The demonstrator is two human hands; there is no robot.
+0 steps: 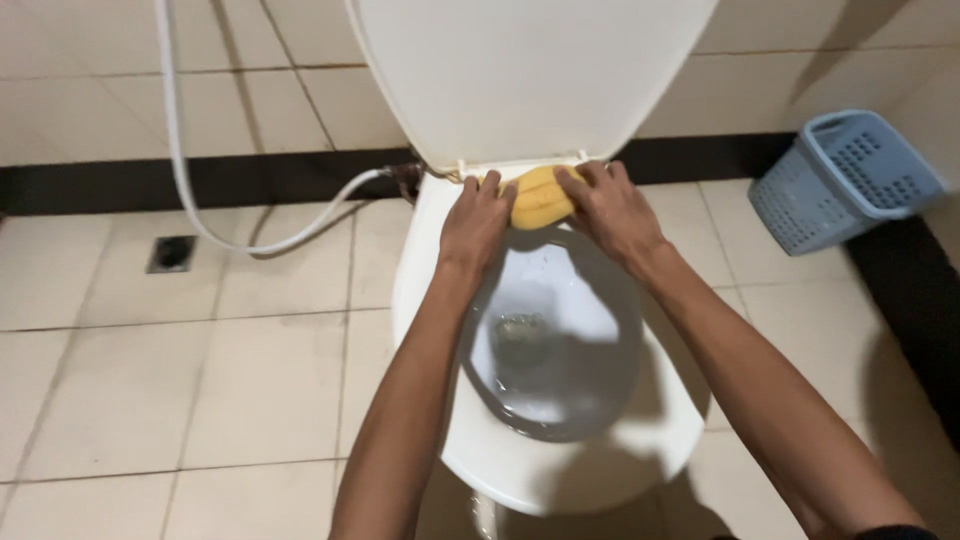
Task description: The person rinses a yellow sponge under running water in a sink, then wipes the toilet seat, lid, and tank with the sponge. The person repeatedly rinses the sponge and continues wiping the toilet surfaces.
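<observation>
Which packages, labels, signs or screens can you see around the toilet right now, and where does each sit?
None in view: no package, label, sign or screen.
What shows instead:
Yellow sponge, rounded, at the back of the toilet rim, under the left hand and right hand.
Blue plastic basket, perforated, tilted by the right wall.
White hose, curving along the left wall.
</observation>
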